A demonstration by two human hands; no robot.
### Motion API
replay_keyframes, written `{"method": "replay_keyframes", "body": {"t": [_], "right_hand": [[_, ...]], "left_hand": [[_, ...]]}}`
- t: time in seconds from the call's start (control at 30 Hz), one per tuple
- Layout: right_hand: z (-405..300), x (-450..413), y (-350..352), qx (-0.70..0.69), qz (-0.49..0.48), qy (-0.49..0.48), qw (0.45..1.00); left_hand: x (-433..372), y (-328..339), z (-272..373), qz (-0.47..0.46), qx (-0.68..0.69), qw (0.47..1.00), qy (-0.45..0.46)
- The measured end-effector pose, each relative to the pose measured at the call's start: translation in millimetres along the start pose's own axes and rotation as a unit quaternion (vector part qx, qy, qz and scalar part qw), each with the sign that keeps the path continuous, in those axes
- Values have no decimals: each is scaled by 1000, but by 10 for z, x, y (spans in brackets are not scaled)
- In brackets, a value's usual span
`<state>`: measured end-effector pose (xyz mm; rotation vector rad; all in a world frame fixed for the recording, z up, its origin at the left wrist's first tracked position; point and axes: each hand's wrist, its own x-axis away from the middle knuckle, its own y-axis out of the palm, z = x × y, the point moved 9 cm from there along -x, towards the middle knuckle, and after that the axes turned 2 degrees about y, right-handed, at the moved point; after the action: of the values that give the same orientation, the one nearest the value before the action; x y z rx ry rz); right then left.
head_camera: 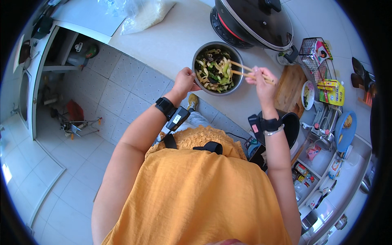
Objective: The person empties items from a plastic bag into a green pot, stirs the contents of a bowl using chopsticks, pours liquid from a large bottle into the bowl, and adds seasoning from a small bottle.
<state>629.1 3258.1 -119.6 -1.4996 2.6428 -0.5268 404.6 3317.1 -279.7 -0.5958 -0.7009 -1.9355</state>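
Note:
A round stainless-steel bowl sits on the pale countertop near its front edge. Inside lies a mix of cut vegetables, with pale yellowish strips, green pieces and dark pieces. My left hand grips the bowl's rim at its left side, thumb on the edge. A pair of wooden chopsticks is held in my right hand, to the right of the bowl. Their tips reach over the rim and touch the vegetables on the right side. Both wrists wear black strapped devices.
Behind the bowl stands a black electric pot with a glass lid. A wooden cutting board, a white dish and a blue plate with food are on the right. A plastic bag lies at the back left. A black bin is under my right forearm.

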Motion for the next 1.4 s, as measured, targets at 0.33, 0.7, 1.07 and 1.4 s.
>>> {"method": "replay_keyframes", "body": {"t": [0.33, 0.7, 1.07, 1.4], "right_hand": [[-167, 97, 369, 56, -84, -41, 994], [739, 216, -331, -114, 106, 129, 979], [1188, 317, -132, -355, 177, 208, 894], [182, 155, 355, -86, 25, 21, 996]], "left_hand": [[37, 21, -84, -31, 11, 999, -31], [-261, -133, 379, 5, -163, 984, 76], [-69, -65, 151, -13, -116, 993, 17], [46, 137, -29, -67, -4, 997, -33]]}}
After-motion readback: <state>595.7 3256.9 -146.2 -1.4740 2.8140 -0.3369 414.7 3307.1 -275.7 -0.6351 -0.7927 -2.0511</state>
